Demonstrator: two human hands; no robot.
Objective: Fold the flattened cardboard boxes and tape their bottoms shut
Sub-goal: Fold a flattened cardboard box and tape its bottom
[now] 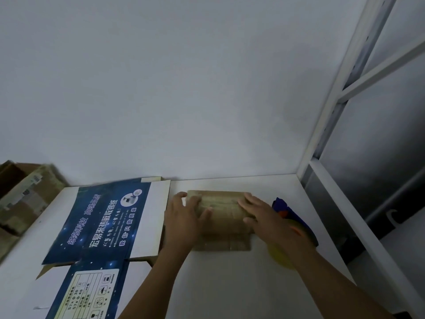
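A small brown cardboard box (222, 224) sits on the white table (230, 284) near the back wall, its flaps lying across the top. My left hand (184, 222) rests on its left side, thumb over the top face. My right hand (264, 217) lies flat on the right part of the top, fingers straight and spread. A blue tape dispenser (289, 215) with an orange part and a yellowish tape roll lies just right of the box, partly hidden behind my right forearm.
A large flattened blue-and-white printed box (103, 226) lies on the table's left half. Brown cartons (25, 196) stand at the far left. A white metal shelf frame (340, 93) rises at the table's right edge, with the white wall behind.
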